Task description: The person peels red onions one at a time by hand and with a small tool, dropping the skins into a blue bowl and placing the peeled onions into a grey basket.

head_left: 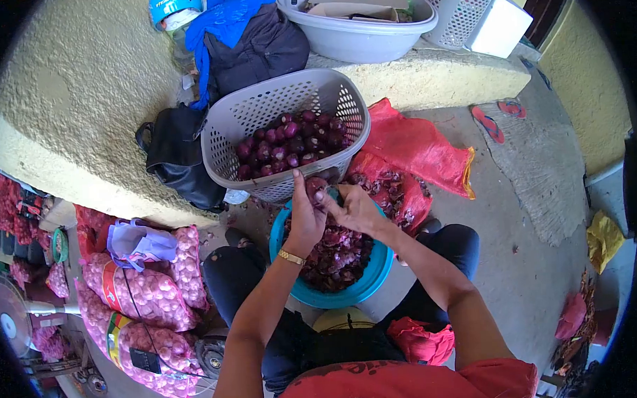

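My left hand [306, 217] is closed around a red onion [317, 188], held over the near edge of the basket. Close against it, my right hand [359, 211] has its fingers curled and its thumb at the onion. Something small may be in those fingers, but I cannot make it out. Below both hands sits a turquoise basin [294, 292] with dark purple onion skins [334, 258] in it. Just beyond, a grey perforated basket [241, 107] holds many shiny purple onions [288, 140].
Red mesh sacks [422, 143] lie to the basket's right, one with onions or skins. Full onion sacks [139, 289] are stacked at left under a lilac bag [141, 244]. A black bag [180, 155] leans by the ledge, which bears a grey tub [369, 39]. Slippers [488, 123] lie at right.
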### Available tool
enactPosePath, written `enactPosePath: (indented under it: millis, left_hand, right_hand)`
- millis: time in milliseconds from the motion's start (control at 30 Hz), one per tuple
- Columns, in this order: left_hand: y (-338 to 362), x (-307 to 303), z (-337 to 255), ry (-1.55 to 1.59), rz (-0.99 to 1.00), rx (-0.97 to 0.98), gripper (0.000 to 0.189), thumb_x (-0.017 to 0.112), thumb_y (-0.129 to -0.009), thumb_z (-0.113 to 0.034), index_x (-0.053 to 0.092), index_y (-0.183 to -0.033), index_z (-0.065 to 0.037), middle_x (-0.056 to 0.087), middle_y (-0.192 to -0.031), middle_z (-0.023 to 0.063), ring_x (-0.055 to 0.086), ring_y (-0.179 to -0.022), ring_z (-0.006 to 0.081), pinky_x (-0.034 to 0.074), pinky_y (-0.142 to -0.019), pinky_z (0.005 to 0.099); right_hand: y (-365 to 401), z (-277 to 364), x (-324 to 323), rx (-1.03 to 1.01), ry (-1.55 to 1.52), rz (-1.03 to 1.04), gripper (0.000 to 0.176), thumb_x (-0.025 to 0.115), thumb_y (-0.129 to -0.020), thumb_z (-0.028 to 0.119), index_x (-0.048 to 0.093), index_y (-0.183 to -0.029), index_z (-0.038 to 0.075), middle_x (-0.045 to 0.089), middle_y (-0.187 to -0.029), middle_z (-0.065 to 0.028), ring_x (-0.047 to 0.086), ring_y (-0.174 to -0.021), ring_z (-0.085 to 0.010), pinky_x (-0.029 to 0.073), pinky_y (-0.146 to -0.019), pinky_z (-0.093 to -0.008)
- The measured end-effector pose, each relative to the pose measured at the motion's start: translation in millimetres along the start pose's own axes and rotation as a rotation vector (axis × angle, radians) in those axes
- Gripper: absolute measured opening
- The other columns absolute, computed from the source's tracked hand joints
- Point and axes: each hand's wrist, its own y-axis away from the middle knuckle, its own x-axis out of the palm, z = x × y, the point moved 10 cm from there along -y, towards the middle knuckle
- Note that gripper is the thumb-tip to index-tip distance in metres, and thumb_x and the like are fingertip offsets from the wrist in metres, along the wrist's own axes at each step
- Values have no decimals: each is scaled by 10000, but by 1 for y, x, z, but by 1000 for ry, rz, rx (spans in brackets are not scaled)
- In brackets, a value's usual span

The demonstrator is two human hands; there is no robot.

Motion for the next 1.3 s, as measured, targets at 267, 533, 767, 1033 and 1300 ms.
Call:
enactPosePath:
  millis: [267, 533, 767, 1033, 1300]
  left_hand:
    - [2, -23, 5, 31, -164, 81, 463, 408, -994, -498, 567, -1047, -66, 604, -933, 18, 590, -834, 115, 522, -755, 255]
    - [8, -13, -16, -141, -158, 257, 464, 382, -1007, -489, 565, -993, -63, 574, -888, 25, 565, -824, 129, 494, -771, 288]
    - [9, 11, -39, -644, -17, 284, 579, 297, -1028, -488, 598, -997, 6, 609, -957, 86, 559, -871, 144, 458, -812, 294]
    - [26, 5, -40, -615, -227, 395, 547, 330, -1017, -473, 565, -885, 4, 575, -818, 62, 508, -754, 156, 430, -733, 307]
    - [25, -5, -42, -583, -264, 444, 531, 346, -1011, -465, 578, -902, 0, 585, -853, 73, 515, -786, 180, 423, -768, 330]
  right_hand:
    - [6, 0, 12, 69, -131, -47, 530, 595, -928, 452, 622, -768, -53, 491, -542, -97, 417, -540, -98, 395, -481, -338]
    - [12, -28, 38, 397, -494, 38, 566, 563, -931, 510, 631, -739, -19, 490, -575, 24, 391, -545, -86, 330, -455, -301]
    - [-4, 0, 1, 152, -174, 39, 565, 595, -917, 483, 609, -723, -48, 470, -515, -25, 410, -500, -106, 352, -458, -323]
    - [5, 22, 5, 39, -200, -89, 522, 600, -925, 438, 608, -767, -60, 509, -526, -65, 456, -504, -111, 380, -459, -320]
    - [18, 0, 28, 469, -435, 64, 598, 541, -926, 552, 599, -734, -12, 433, -550, 38, 347, -501, -62, 283, -427, -269]
